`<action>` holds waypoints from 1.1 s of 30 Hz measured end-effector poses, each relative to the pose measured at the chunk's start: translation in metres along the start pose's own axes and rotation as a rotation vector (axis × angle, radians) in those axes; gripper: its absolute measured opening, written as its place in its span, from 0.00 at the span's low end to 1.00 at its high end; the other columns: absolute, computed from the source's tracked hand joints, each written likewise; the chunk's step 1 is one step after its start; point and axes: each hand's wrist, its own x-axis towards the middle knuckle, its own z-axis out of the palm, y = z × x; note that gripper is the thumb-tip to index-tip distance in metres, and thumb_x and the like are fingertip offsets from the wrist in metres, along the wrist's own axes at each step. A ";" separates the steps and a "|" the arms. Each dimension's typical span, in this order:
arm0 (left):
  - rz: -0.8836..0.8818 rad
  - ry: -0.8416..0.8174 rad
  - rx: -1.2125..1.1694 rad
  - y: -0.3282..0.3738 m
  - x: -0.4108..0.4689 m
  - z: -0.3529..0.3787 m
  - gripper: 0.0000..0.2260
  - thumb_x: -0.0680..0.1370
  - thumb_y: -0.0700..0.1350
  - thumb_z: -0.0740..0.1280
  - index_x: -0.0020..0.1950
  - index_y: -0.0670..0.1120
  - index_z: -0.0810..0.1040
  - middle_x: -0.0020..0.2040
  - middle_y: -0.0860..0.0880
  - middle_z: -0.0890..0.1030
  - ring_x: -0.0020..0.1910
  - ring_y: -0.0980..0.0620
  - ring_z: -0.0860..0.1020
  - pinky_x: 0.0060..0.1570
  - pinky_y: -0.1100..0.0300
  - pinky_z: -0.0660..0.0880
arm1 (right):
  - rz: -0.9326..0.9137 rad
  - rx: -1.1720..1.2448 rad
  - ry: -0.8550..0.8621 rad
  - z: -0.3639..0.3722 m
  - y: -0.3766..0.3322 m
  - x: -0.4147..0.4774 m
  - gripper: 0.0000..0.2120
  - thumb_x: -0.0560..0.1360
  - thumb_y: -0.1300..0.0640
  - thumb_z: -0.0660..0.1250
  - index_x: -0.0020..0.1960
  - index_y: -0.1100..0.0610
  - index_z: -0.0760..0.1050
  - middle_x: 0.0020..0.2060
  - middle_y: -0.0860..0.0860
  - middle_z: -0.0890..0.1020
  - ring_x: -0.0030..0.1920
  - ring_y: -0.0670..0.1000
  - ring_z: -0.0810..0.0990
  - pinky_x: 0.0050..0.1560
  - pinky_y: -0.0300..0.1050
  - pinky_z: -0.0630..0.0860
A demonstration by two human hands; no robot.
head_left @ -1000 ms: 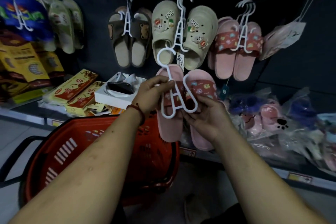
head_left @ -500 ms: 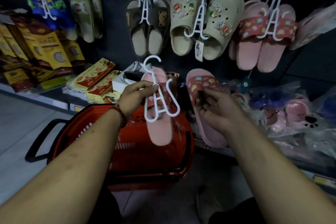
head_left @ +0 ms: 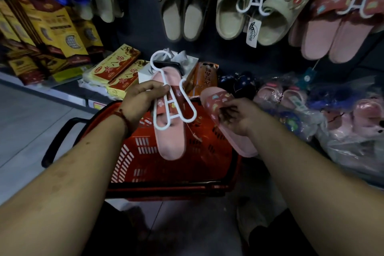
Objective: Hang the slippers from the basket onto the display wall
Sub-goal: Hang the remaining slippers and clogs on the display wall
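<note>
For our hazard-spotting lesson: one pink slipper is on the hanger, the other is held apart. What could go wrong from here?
1. The first slipper hangs from one loop of the white hanger in the left hand; a tilt could slide it off into the red basket.
2. The right hand pinches the second slipper only by its strap; it might slip during threading.

Two hands (head_left: 141,104) (head_left: 239,117), two pink slippers (head_left: 170,145) (head_left: 242,147), one white hanger (head_left: 173,101), one red basket (head_left: 176,165)
</note>
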 end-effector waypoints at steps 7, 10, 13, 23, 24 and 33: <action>-0.029 -0.036 -0.001 -0.002 0.007 0.015 0.12 0.76 0.48 0.73 0.51 0.40 0.83 0.50 0.36 0.84 0.44 0.42 0.81 0.51 0.46 0.79 | 0.045 0.182 0.051 -0.026 -0.001 0.026 0.04 0.78 0.67 0.63 0.46 0.66 0.77 0.40 0.58 0.81 0.37 0.54 0.81 0.28 0.43 0.82; -0.033 -0.047 0.005 -0.003 0.009 0.023 0.12 0.76 0.48 0.72 0.51 0.40 0.83 0.50 0.35 0.84 0.43 0.42 0.81 0.51 0.46 0.79 | 0.069 0.226 0.039 -0.027 0.012 0.030 0.04 0.79 0.69 0.63 0.47 0.67 0.75 0.41 0.61 0.80 0.39 0.56 0.80 0.28 0.49 0.81; -0.030 -0.048 0.014 -0.004 0.012 0.028 0.10 0.76 0.48 0.72 0.49 0.41 0.84 0.49 0.35 0.84 0.43 0.41 0.81 0.51 0.44 0.79 | 0.078 0.214 0.004 -0.025 0.022 0.031 0.03 0.78 0.69 0.63 0.47 0.68 0.75 0.42 0.61 0.81 0.42 0.56 0.80 0.30 0.51 0.81; -0.025 -0.049 0.028 -0.003 0.013 0.032 0.08 0.77 0.47 0.72 0.49 0.43 0.85 0.50 0.34 0.83 0.43 0.40 0.81 0.51 0.44 0.79 | 0.087 0.176 0.030 -0.028 0.024 0.032 0.10 0.79 0.61 0.66 0.56 0.66 0.75 0.49 0.61 0.80 0.45 0.57 0.81 0.29 0.52 0.82; -0.024 -0.050 0.030 -0.003 0.013 0.032 0.08 0.77 0.47 0.72 0.49 0.42 0.85 0.51 0.33 0.83 0.43 0.40 0.80 0.51 0.44 0.78 | 0.096 0.172 0.031 -0.028 0.024 0.031 0.11 0.79 0.61 0.66 0.59 0.66 0.74 0.50 0.61 0.80 0.45 0.57 0.81 0.30 0.52 0.82; -0.025 -0.062 0.048 -0.005 0.014 0.037 0.11 0.76 0.47 0.73 0.52 0.40 0.84 0.51 0.32 0.83 0.43 0.39 0.80 0.53 0.38 0.78 | 0.096 -0.046 0.026 -0.031 0.020 0.018 0.07 0.78 0.65 0.64 0.55 0.67 0.76 0.49 0.60 0.80 0.44 0.57 0.81 0.35 0.48 0.83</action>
